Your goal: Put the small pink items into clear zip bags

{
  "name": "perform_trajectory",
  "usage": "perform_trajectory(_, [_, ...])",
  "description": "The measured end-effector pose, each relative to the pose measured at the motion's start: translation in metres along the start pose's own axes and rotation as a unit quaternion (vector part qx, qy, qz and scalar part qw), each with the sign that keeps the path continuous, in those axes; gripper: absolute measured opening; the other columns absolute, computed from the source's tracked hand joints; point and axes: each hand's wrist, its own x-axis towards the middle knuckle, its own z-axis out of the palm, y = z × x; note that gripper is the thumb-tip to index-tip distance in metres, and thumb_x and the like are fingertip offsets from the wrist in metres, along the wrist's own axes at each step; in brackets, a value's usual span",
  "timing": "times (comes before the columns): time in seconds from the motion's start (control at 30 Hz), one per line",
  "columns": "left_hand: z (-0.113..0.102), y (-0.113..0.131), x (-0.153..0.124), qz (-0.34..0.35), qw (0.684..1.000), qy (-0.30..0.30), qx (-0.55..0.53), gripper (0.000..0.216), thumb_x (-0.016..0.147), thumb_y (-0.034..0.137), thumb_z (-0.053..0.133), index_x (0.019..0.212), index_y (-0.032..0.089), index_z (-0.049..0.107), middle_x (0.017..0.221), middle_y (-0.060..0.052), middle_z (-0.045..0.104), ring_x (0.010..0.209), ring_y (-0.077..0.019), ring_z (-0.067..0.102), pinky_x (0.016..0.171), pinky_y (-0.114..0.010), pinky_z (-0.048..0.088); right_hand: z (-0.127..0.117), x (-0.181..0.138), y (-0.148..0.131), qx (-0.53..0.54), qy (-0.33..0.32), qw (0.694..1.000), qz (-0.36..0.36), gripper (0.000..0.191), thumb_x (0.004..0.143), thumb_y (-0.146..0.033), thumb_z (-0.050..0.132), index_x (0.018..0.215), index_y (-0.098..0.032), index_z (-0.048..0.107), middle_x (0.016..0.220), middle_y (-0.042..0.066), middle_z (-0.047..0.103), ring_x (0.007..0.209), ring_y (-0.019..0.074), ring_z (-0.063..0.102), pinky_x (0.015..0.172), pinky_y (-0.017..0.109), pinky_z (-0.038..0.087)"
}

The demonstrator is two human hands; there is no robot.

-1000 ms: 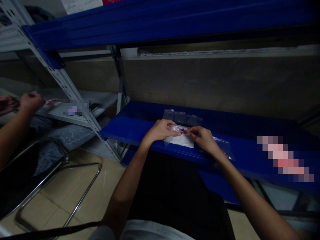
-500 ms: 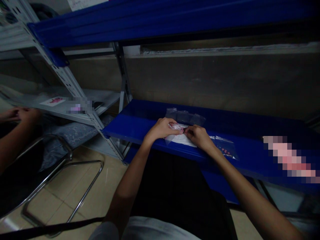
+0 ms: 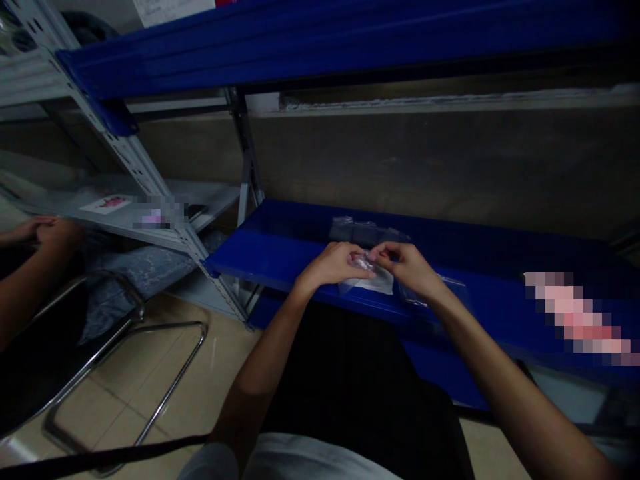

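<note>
My left hand is closed around a small clear plastic bag, its thumb in front and fingers behind. The bag is crumpled and glossy, with a pinkish tint. Close to its upper right edge, my right hand makes a pinch; what sits between those fingertips is too small to make out. Below both hands lies a white sheet, partly covered. Flat clear bags lie behind the hands on the blue shelf. Another clear bag is partly hidden under my right wrist.
A blue beam crosses above the shelf, and a grey slotted upright stands at left. Further left, another person's hands are beside a grey shelf. A metal chair frame stands on the floor. A blurred-out pinkish patch is at right.
Both hands have shifted slightly right, and my right hand has risen and turned. The clear bag at right has moved left; its small reddish pieces no longer show.
</note>
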Motion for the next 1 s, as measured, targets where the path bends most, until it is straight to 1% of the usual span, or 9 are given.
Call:
perform_trajectory(0.13, [0.005, 0.003, 0.001, 0.018, 1.000, -0.014, -0.012, 0.049, 0.075, 0.049, 0.080, 0.112, 0.017, 0.077, 0.095, -0.005, 0.076, 0.079, -0.0160, 0.066, 0.070, -0.026, 0.048, -0.002, -0.007, -0.012, 0.026, -0.038, 0.999, -0.005, 0.026, 0.087, -0.043, 0.065, 0.087, -0.020, 0.077, 0.090, 0.006, 0.077, 0.084, 0.0233, 0.067, 0.076, 0.033, 0.048])
perform_trajectory(0.23, [0.005, 0.002, 0.001, 0.006, 1.000, -0.015, -0.013, 0.051, 0.075, 0.050, 0.080, 0.113, 0.017, 0.077, 0.096, -0.006, 0.076, 0.079, -0.0165, 0.067, 0.069, -0.026, 0.050, -0.003, -0.010, 0.000, 0.028, -0.020, 0.999, -0.008, 0.027, 0.091, -0.043, 0.062, 0.091, -0.020, 0.076, 0.094, 0.007, 0.077, 0.089, 0.0241, 0.069, 0.080, 0.033, 0.049])
perform_trajectory(0.3, [0.004, 0.001, 0.000, -0.003, 1.000, -0.008, -0.008, 0.050, 0.075, 0.048, 0.081, 0.113, 0.017, 0.077, 0.098, -0.007, 0.077, 0.083, -0.0183, 0.069, 0.072, -0.027, 0.052, -0.003, -0.009, 0.014, -0.013, 0.012, 1.000, -0.002, 0.024, 0.092, -0.039, 0.060, 0.094, -0.019, 0.074, 0.092, 0.007, 0.077, 0.084, 0.0231, 0.068, 0.077, 0.032, 0.048])
perform_trajectory(0.37, [0.003, 0.000, 0.000, -0.021, 1.000, 0.003, 0.000, 0.050, 0.074, 0.047, 0.082, 0.112, 0.016, 0.078, 0.101, -0.009, 0.078, 0.087, -0.0204, 0.071, 0.076, -0.029, 0.054, -0.001, -0.006, 0.029, -0.089, 0.036, 0.995, 0.003, 0.019, 0.091, -0.030, 0.058, 0.093, -0.019, 0.073, 0.088, 0.007, 0.075, 0.079, 0.0220, 0.067, 0.073, 0.031, 0.046])
perform_trajectory(0.47, [0.002, -0.001, 0.000, -0.051, 0.998, 0.022, 0.020, 0.054, 0.072, 0.049, 0.083, 0.113, 0.014, 0.077, 0.108, -0.013, 0.077, 0.092, -0.0232, 0.072, 0.081, -0.033, 0.056, 0.006, -0.002, 0.048, -0.197, 0.030, 0.980, -0.012, 0.019, 0.089, -0.020, 0.055, 0.091, -0.018, 0.074, 0.088, 0.009, 0.074, 0.080, 0.0222, 0.066, 0.075, 0.030, 0.044])
perform_trajectory(0.6, [0.000, -0.001, -0.001, -0.067, 0.997, 0.031, 0.028, 0.057, 0.071, 0.051, 0.084, 0.115, 0.014, 0.076, 0.111, -0.013, 0.077, 0.095, -0.0239, 0.072, 0.082, -0.032, 0.056, 0.016, 0.002, 0.060, -0.259, 0.006, 0.966, -0.022, 0.021, 0.092, -0.020, 0.055, 0.097, -0.017, 0.075, 0.091, 0.011, 0.072, 0.083, 0.0221, 0.066, 0.077, 0.029, 0.044])
perform_trajectory(0.73, [-0.003, -0.001, 0.000, -0.068, 0.997, 0.018, 0.037, 0.058, 0.072, 0.051, 0.084, 0.116, 0.014, 0.076, 0.112, -0.013, 0.077, 0.097, -0.0240, 0.072, 0.087, -0.032, 0.055, 0.021, 0.004, 0.061, -0.278, 0.002, 0.960, -0.012, 0.021, 0.093, -0.022, 0.056, 0.101, -0.018, 0.075, 0.095, 0.011, 0.070, 0.083, 0.0213, 0.065, 0.077, 0.028, 0.044])
perform_trajectory(0.83, [-0.004, -0.002, 0.000, -0.064, 0.997, 0.017, 0.037, 0.058, 0.073, 0.051, 0.083, 0.117, 0.014, 0.076, 0.115, -0.013, 0.077, 0.097, -0.0245, 0.072, 0.087, -0.033, 0.055, 0.020, 0.004, 0.057, -0.284, 0.004, 0.959, -0.010, 0.021, 0.092, -0.021, 0.055, 0.098, -0.017, 0.075, 0.093, 0.011, 0.070, 0.081, 0.0211, 0.064, 0.077, 0.029, 0.044])
perform_trajectory(1.0, [-0.002, -0.002, -0.001, -0.047, 0.999, 0.022, 0.014, 0.055, 0.072, 0.051, 0.083, 0.112, 0.013, 0.077, 0.105, -0.012, 0.078, 0.092, -0.0233, 0.072, 0.079, -0.032, 0.056, 0.005, -0.007, 0.034, -0.192, 0.052, 0.980, -0.018, 0.019, 0.091, -0.025, 0.056, 0.090, -0.019, 0.073, 0.090, 0.009, 0.074, 0.082, 0.0230, 0.066, 0.076, 0.031, 0.046])
